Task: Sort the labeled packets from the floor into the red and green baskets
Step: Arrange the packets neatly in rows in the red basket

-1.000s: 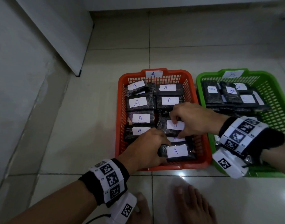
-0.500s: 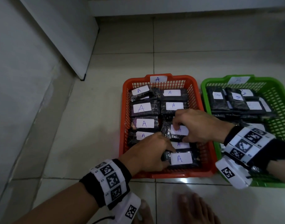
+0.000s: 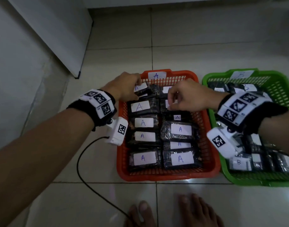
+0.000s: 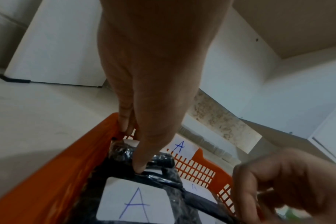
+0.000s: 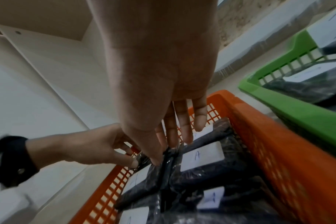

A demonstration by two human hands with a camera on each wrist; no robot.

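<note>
The packets [image 3: 180, 158] are black, glossy plastic-wrapped blocks, each bearing a white sticker with a blue handwritten letter. Those marked A fill the red basket [image 3: 204, 172] in two rows; B ones lie in the green basket [image 3: 225, 174] beside it. The left hand [image 3: 124, 86] pinches the far-left packet [image 3: 143, 90]; the right hand [image 3: 188, 97] pinches a far-right packet's wrapper.

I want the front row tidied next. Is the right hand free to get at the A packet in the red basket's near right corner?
Probably yes. That A packet lies on top, uncovered, and the right hand works over the far packets of the red basket; it would only need to draw back.
</note>
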